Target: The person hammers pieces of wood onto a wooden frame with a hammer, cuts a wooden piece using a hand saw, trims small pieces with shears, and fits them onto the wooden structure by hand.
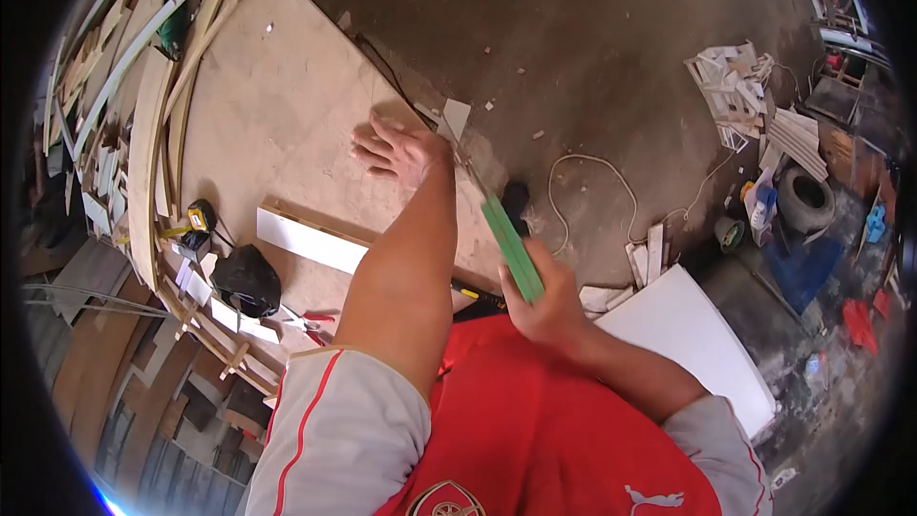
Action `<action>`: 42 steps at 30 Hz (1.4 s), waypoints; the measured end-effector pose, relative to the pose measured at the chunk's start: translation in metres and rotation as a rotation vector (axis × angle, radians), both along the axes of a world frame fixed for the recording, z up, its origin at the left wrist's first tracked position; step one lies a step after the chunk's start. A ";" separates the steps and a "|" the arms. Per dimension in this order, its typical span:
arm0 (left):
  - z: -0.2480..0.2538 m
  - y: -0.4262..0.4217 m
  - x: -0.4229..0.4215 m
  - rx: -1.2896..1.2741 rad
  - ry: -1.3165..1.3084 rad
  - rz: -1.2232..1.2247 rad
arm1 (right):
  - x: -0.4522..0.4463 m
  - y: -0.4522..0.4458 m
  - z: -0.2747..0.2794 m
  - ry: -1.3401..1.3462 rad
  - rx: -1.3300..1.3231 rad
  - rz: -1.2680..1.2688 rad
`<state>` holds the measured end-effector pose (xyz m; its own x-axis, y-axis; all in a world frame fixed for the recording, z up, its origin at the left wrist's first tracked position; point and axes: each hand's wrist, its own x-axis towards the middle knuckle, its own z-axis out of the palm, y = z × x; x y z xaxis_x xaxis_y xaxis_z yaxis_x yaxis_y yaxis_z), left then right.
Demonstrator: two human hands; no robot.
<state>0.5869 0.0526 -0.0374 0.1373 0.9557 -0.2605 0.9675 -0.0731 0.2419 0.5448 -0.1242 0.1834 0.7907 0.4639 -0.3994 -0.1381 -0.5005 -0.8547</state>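
My left hand [396, 151] lies with its fingers spread on the light brown board [277, 86], close to the board's right edge. In my right hand [547, 301] is the green handle of a long tool [513, 247]. The tool's thin dark end points up and left, past the wrist of my left hand at the board's edge. What kind of tool it is I cannot tell. A small white piece [456, 118] shows just beyond the tool's tip.
A white strip [310, 242], a black bag [245, 281], a tape measure [202, 216] and red-handled pliers [310, 325] lie on the board's near left. Wood strips [148, 153] line its left side. A cord [611, 167], white scraps [731, 86] and a white panel [683, 344] are at the right.
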 end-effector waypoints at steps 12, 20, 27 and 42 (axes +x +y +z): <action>-0.011 -0.002 -0.004 0.039 -0.004 -0.003 | 0.011 0.012 -0.038 0.041 -0.032 -0.005; 0.000 -0.002 0.001 0.006 -0.004 0.019 | 0.000 0.004 -0.021 0.023 0.036 -0.027; -0.012 0.000 -0.005 0.040 0.007 0.012 | -0.001 0.002 -0.020 -0.100 0.075 -0.023; -0.014 0.003 0.001 0.058 -0.008 0.024 | 0.027 0.043 -0.059 0.077 -0.095 0.049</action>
